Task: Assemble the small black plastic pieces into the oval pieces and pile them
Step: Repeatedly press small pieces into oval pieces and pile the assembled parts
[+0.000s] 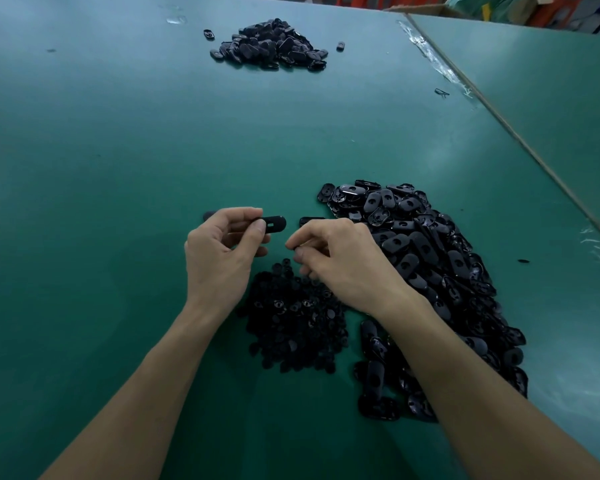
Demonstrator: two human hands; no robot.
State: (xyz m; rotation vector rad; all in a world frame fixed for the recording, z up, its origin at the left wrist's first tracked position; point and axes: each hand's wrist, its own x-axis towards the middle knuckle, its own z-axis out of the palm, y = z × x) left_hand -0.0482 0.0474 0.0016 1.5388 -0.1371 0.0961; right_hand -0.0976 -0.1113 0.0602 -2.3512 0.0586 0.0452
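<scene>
My left hand pinches a black oval piece between thumb and fingers, above the green table. My right hand is just to its right with curled fingers pinched together; whatever it holds is hidden by the fingers. Below both hands lies a heap of small black plastic pieces. A large heap of loose oval pieces spreads to the right of my right hand. Far back on the table sits a separate pile of oval pieces.
The green table joins a second green table along a taped seam at the right. Stray oval pieces lie near the far pile and by the seam. Cardboard and coloured clutter stand beyond the far edge.
</scene>
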